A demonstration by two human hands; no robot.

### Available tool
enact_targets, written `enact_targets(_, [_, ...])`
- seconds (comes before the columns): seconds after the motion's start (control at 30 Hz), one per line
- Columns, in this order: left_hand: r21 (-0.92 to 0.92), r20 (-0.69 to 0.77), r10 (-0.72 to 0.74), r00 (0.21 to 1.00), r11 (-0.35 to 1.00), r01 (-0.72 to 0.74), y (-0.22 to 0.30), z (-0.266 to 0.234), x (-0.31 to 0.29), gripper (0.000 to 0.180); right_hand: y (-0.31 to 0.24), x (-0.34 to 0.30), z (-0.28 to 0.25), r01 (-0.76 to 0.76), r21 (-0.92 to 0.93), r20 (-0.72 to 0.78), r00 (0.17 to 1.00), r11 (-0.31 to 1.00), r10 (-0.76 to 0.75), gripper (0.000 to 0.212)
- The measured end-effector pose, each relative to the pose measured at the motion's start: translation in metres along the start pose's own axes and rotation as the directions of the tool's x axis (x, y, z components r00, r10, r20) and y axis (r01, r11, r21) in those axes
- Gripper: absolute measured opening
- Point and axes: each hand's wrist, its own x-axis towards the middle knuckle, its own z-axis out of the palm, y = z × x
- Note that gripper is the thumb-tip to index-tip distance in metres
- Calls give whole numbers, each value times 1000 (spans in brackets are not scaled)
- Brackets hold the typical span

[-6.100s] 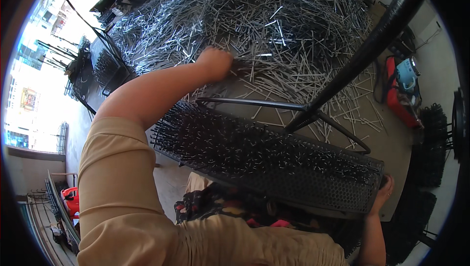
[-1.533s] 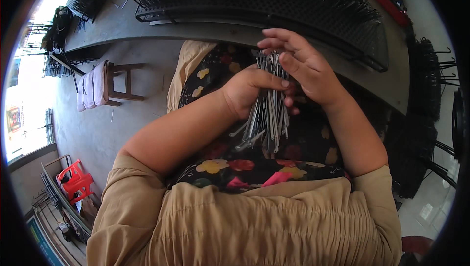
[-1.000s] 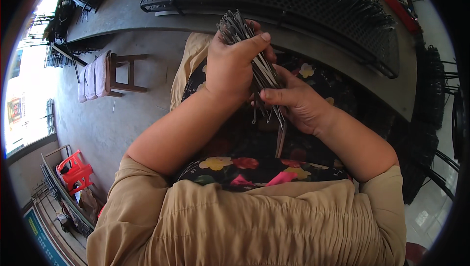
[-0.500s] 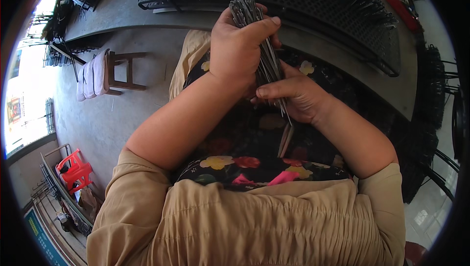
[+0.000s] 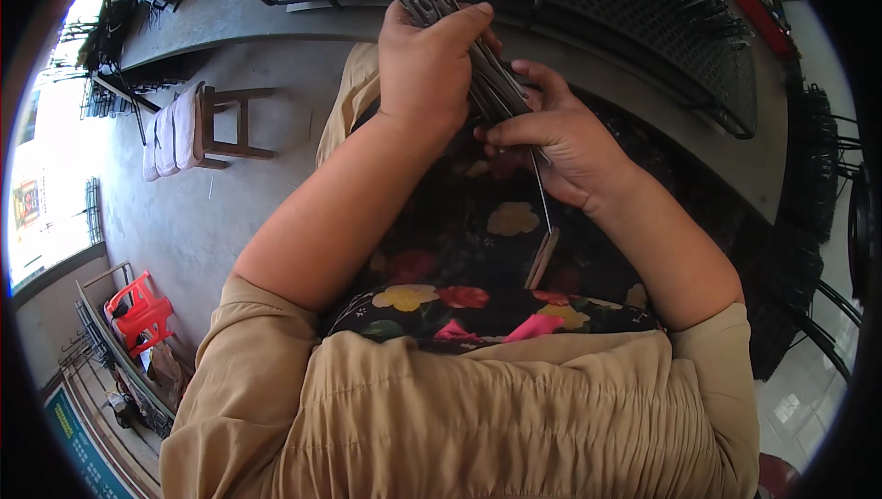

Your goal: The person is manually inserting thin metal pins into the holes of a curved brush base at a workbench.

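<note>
A bundle of thin dark metal rods (image 5: 493,85) with looped ends slants above my lap. My left hand (image 5: 424,72) is wrapped round its upper part, and the loops stick out past the fist. At the lower end my right hand (image 5: 583,145) has thumb and fingers closed about the rods, its forefinger partly raised. One longer rod (image 5: 542,188) runs down below my right hand to a narrow, flat, pinkish-brown piece (image 5: 542,260) over the floral apron (image 5: 404,299). Whether the two are joined, I cannot tell. The right fingertips are partly hidden.
A black mesh rack (image 5: 634,49) packed with dark rods stands on the grey table (image 5: 367,30) ahead. To the left is a wooden stool (image 5: 241,127) with a pale cushion. A red plastic stool (image 5: 138,312) stands farther back. More dark rods (image 5: 808,187) are stacked at right.
My left hand and the bundle have shifted a little up and left. The right hand's forefinger has lifted, and a longer stretch of the single rod shows below it.
</note>
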Motion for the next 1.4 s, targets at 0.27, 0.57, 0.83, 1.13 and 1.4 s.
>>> enact_targets(0.27, [-71,-14,-78,997,995,77,-4,-5,0,23,-2,-7,-2,-258,112,116,962,960,245,52])
enact_targets(0.57, [-209,-42,-126,991,971,115,14,-1,5,19,-16,-6,-9,-195,-22,238,952,981,194,35])
enact_targets(0.83, [-325,-30,-238,971,921,216,14,-10,6,12,-7,-11,-6,-304,38,262,922,952,284,30])
enact_targets(1.13, [-443,9,-382,924,827,346,15,-13,6,10,-9,-9,0,-414,131,361,866,901,345,7])
enact_targets(1.4, [-252,222,-349,910,881,400,13,-9,-6,15,-11,-14,1,-413,-18,273,874,911,402,8])
